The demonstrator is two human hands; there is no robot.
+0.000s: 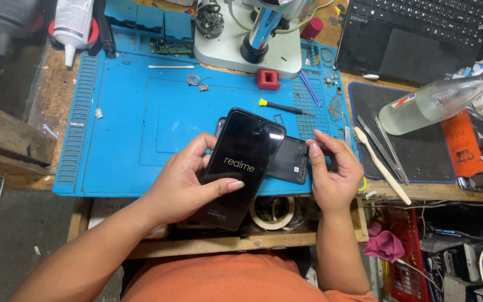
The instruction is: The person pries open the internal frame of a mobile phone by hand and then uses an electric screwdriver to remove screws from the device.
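Observation:
My left hand (pixel 188 182) holds a black smartphone (pixel 241 162) above the front edge of the blue work mat (pixel 124 123), thumb across its lower screen. The screen is lit with a boot logo. Under the phone, a second dark phone part (pixel 289 159) lies flat on the mat. My right hand (pixel 334 170) rests on the right end of that part, fingers curled, fingertips touching its edge.
A yellow-handled screwdriver (pixel 280 106), a red block (pixel 268 79) and a microscope base (pixel 241 47) sit further back on the mat. Tweezers (pixel 384 142), a toothbrush (pixel 381 165) and a lying clear bottle (pixel 434 100) occupy the right. A laptop (pixel 415 33) stands behind.

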